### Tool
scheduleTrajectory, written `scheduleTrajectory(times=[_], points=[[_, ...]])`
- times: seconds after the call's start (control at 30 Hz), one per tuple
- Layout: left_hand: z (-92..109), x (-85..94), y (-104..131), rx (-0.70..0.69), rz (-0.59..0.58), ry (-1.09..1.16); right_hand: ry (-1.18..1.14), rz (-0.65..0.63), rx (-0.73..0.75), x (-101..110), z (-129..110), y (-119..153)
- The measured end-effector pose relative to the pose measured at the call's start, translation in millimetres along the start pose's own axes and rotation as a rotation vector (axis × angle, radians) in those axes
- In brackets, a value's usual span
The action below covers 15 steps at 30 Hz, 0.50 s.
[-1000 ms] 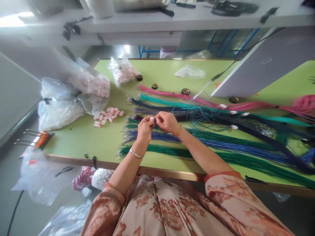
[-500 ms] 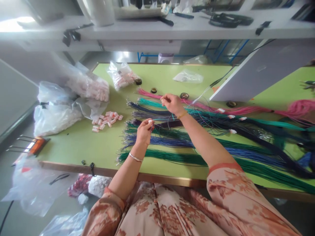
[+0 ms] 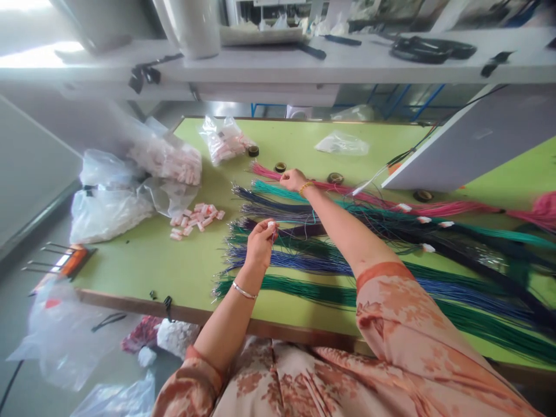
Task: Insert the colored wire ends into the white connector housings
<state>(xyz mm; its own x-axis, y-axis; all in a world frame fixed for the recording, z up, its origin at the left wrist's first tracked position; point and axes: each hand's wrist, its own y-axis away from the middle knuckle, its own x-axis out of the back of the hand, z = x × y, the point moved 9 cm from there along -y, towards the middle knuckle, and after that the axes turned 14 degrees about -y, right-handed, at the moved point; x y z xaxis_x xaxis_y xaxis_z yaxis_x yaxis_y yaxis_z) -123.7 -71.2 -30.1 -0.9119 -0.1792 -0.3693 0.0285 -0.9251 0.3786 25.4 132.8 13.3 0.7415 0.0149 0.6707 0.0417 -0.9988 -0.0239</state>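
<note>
My left hand is closed in a pinch on a small white connector, with thin wires trailing from it. Farther back, my right hand reaches over the pink wires, its fingertips pressed together; what they grip, if anything, is too small to see. Just in front of that hand run the turquoise wires. Dark blue, grey, blue and green wires lie in bundles side by side, with metal tips at their left ends. A pile of white-and-orange connectors rests left of my hands.
Plastic bags of connectors stand at the left and a smaller bag behind. Several black tape rolls sit near the pink wires. A shelf crosses above the back; a slanted panel rises at right.
My right hand has moved slightly back and left, from the turquoise wires to over the pink ones. My left hand still pinches the connector. The camera view has shifted a little.
</note>
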Motion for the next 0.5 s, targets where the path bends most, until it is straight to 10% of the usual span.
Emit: scheduleTrajectory(times=[0.2,0.5], points=[[-0.5,-2.1,2.4,0.015,-0.009,0.017,-0.202,0.107,0.017,34.1,-7.0,-2.4],[-6.0,-1.2,-2.6,0.044,-0.014,0.037,-0.33,-0.09,0.395,27.4,-109.6,28.9]])
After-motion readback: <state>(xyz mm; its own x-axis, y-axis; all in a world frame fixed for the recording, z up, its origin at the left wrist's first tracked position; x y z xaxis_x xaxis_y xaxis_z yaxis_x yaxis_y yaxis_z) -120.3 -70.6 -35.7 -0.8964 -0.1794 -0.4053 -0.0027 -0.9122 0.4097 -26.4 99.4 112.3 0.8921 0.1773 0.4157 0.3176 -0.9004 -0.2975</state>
